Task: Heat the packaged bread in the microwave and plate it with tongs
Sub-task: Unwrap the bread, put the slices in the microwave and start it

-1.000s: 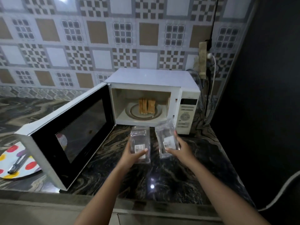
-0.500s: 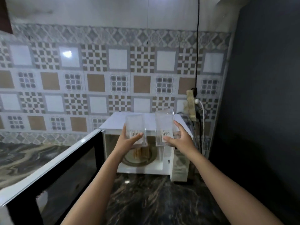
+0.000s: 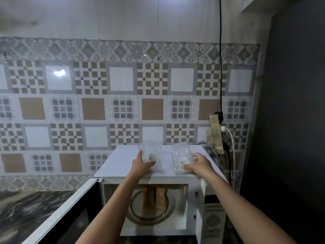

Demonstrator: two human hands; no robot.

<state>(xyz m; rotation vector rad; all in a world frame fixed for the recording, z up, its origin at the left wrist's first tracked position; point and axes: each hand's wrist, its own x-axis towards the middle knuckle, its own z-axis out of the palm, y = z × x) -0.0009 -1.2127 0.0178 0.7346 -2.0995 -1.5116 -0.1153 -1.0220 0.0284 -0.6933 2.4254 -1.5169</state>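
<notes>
Patterned tiles behind, the left hand (image 3: 142, 166) and right hand (image 3: 198, 165) each grip one of two clear packs (image 3: 150, 152) (image 3: 182, 158) on the microwave (image 3: 123, 161) top — long axes toward the wall — two bread slices (image 3: 153, 198) upright inside.

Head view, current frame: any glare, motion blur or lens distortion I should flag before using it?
Head view: glare spot on a white wall tile; wide-angle bowing curves the tile rows and the black cable; lower frame smeared by motion blur, softening the bread slices, the microwave control panel and the open door; right side falls into dark shadow; both clear plastic containers' labels are unreadable.
</notes>
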